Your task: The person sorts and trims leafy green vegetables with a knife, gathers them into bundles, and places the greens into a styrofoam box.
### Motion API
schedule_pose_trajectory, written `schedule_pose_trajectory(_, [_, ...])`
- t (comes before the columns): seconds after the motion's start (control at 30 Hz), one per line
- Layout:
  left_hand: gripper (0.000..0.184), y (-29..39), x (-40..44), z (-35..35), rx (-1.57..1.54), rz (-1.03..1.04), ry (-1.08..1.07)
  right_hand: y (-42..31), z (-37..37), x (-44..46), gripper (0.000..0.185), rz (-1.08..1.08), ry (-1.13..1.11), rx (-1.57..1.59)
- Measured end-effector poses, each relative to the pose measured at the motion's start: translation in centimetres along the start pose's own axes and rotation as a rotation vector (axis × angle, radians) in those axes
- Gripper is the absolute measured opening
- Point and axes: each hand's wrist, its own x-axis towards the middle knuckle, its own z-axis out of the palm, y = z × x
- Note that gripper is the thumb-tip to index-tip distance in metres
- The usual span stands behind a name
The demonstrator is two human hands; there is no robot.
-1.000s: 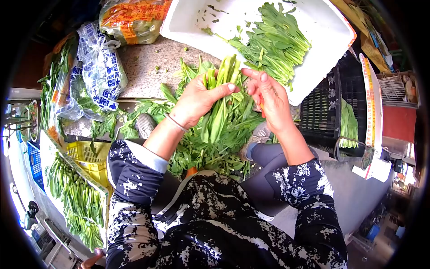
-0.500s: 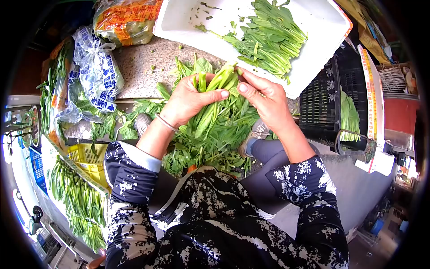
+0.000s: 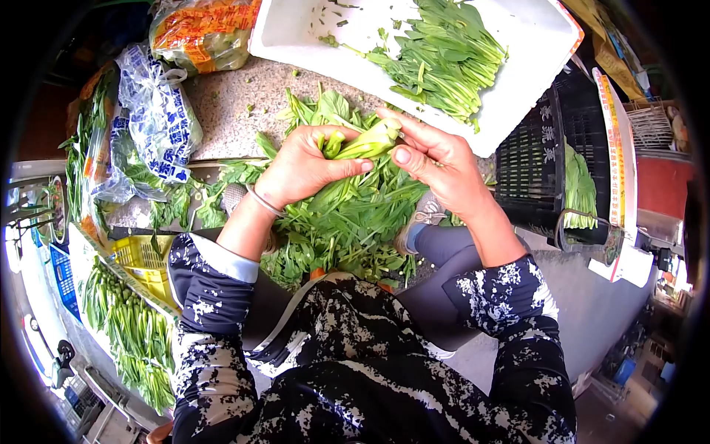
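My left hand (image 3: pixel 307 164), with a bracelet at the wrist, is wrapped round a small bunch of green stems (image 3: pixel 362 142). The cut ends of the stems point up and right. At those ends, the fingers and thumb of my right hand (image 3: pixel 438 157) close on the stems. Beneath both hands lies a loose heap of leafy greens (image 3: pixel 347 222), between my shoes. Behind it stands a white foam box (image 3: pixel 518 81) holding a pile of greens (image 3: pixel 451 59).
Plastic bags of vegetables (image 3: pixel 159 118) lie at the upper left, near a yellow crate (image 3: pixel 148 255). A tray of bundled greens (image 3: pixel 129 333) is at the lower left. On the right stands a black crate (image 3: pixel 529 163) beside another bundle of greens (image 3: pixel 580 189).
The held bunch has turned from nearly upright to a slant, its cut ends now toward my right hand. My right hand has moved in against these ends.
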Motion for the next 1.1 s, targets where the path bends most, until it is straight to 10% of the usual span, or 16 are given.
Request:
schedule_pose_trajectory(0.6, [0.025, -0.3, 0.5, 0.6, 0.128, -0.015, 0.065, 2.9, -0.5, 1.3, 0.032, -0.076, 0.424, -0.384])
schedule_pose_trajectory(0.77, [0.020, -1.3, 0.8, 0.8, 0.138, 0.015, 0.234, 1.7, 0.2, 0.6, 0.040, 0.130, 0.262, 0.221])
schedule_pose_trajectory(1.1, [0.022, -0.7, 0.6, 1.8, 0.642, 0.214, 0.516, 2.1, 1.2, 1.1, 0.048, 0.185, 0.238, 0.300])
